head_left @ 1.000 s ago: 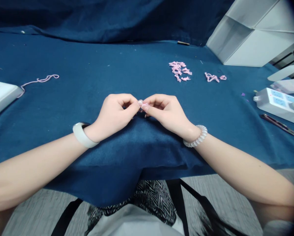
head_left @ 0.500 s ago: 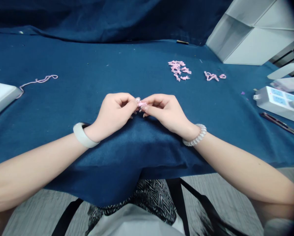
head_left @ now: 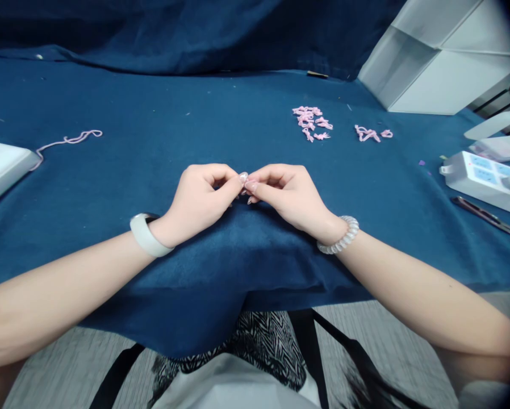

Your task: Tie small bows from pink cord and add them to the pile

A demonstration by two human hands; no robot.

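Note:
My left hand [head_left: 210, 193] and my right hand [head_left: 287, 193] meet fingertip to fingertip over the front part of the blue cloth [head_left: 161, 130]. Thumb and forefinger are pinched on each side. A trace of pink shows between the tips, mostly covered by the fingers, and its shape cannot be made out. Beyond my right hand lies a cluster of small knotted pink cord pieces [head_left: 306, 118], with a smaller group of pink pieces [head_left: 368, 134] to its right.
At the left, a pink cord [head_left: 67, 140] runs from a white box [head_left: 3, 170]. On the right are a white power strip [head_left: 489, 179], dark thread snips [head_left: 485, 216] and a clear plastic case [head_left: 500, 146]. White storage bins [head_left: 442, 79] stand at the back right.
My left fingertips have shifted slightly right, closing against my right ones. The pink piece that showed between them is now mostly hidden.

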